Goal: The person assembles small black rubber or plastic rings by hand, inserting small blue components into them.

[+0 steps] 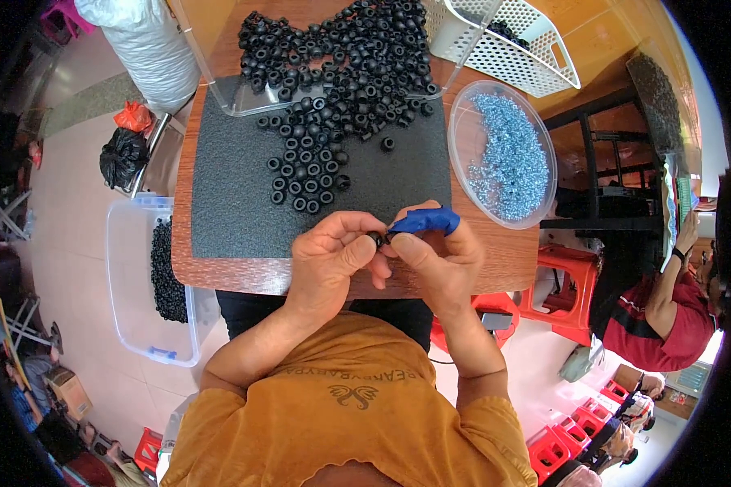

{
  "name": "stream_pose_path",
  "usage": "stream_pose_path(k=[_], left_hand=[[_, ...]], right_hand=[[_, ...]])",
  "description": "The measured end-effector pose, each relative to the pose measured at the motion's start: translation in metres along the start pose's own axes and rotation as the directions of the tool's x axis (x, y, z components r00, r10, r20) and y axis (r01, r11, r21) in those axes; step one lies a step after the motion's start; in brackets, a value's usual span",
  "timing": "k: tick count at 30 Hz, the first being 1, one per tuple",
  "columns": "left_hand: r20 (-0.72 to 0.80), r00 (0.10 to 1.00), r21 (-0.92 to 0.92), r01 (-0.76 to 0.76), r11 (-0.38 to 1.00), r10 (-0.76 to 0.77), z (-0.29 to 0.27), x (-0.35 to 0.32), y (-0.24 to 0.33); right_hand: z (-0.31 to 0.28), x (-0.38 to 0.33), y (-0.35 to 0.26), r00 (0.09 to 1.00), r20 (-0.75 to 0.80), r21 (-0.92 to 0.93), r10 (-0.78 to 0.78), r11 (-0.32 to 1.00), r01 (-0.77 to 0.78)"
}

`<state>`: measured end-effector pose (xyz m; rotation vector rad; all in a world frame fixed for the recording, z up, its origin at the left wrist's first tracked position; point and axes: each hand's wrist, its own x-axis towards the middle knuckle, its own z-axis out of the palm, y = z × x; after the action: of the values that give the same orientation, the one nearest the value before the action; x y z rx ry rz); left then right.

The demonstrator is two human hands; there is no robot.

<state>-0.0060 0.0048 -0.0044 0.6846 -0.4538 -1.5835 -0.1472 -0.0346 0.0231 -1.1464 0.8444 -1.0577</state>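
Note:
Over the front edge of the mat, my two hands meet fingertip to fingertip. My left hand (333,256) is closed, its thumb and index finger pinching a small black ring-shaped part (375,239). My right hand (443,260), with a blue cover (426,220) on its index finger, is pinched closed against the same spot. What sits between its fingertips is too small to make out. Ahead of my hands, many loose black ring-shaped parts (309,166) lie on the dark grey mat (235,187), spilling from a clear tray (248,107) heaped with more.
At the mat's right, a clear round dish (462,174) holds tiny light-blue pieces (512,158). A white perforated basket (536,69) stands behind it. Left of the table, a clear bin (130,276) contains black parts. Red stools (573,284) and a person in red (666,325) are on the right.

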Motion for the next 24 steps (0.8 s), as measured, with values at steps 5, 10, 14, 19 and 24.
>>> stream_pose_path(k=[5,10,14,19,24], left_hand=[[-0.042,0.999,0.041,-0.004,0.999,0.005,-0.003,0.001,-0.004],[-0.035,0.998,-0.003,0.043,0.999,-0.043,-0.001,0.001,0.000],[-0.038,0.997,-0.045,0.071,0.996,-0.073,0.001,-0.001,0.001],[-0.040,0.996,0.009,0.083,0.997,-0.082,0.002,-0.003,0.003],[-0.051,0.997,0.087,0.065,0.994,-0.060,0.003,-0.006,0.005]], right_hand=[[0.004,-0.003,0.008,0.992,-0.007,-0.058,-0.123,0.991,0.122],[0.009,-0.004,0.008,0.995,-0.050,0.001,-0.092,0.996,0.092],[0.007,-0.004,0.010,0.989,-0.063,-0.068,-0.134,0.989,0.129],[0.008,-0.005,0.013,0.990,-0.081,-0.036,-0.118,0.993,0.116],[0.006,-0.005,0.013,0.988,-0.069,-0.063,-0.142,0.988,0.137]])
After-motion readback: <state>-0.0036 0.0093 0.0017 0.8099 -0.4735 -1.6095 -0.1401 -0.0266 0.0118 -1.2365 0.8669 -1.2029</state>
